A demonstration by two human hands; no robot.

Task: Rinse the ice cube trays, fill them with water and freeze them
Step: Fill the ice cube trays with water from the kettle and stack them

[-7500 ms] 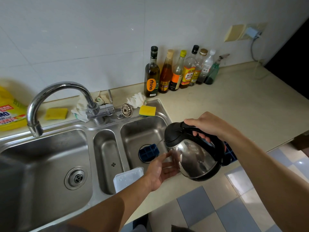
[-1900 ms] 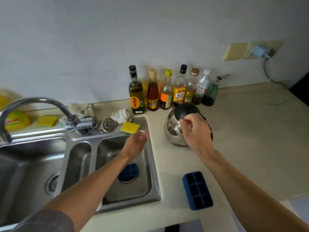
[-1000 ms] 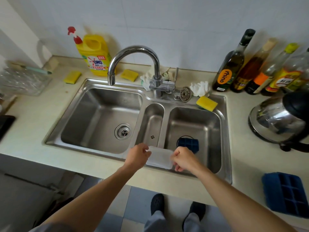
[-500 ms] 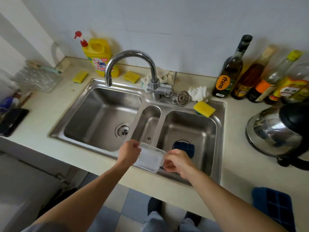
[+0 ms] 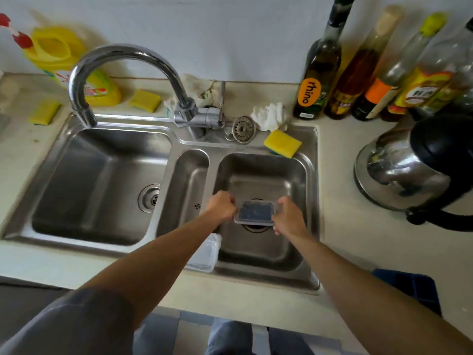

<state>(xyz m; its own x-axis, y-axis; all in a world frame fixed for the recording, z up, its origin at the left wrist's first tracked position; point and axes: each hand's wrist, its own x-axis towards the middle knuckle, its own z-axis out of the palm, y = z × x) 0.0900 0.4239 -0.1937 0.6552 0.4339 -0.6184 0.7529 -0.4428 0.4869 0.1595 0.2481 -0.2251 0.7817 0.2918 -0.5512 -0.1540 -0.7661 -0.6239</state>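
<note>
Both hands press clear lid onto blue tray in right sink basin.
Left hand (image 5: 222,206) and right hand (image 5: 288,213) pinch the lid (image 5: 256,212) ends, likely seating it over the tray below. Second lid (image 5: 204,253) on sink (image 5: 313,196) edge; second tray (image 5: 409,290) on worktop (image 5: 358,247).

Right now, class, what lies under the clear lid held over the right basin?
Through the clear lid, held by the left hand and right hand, a blue ice cube tray shows. The basin drain beneath is mostly covered.
</note>
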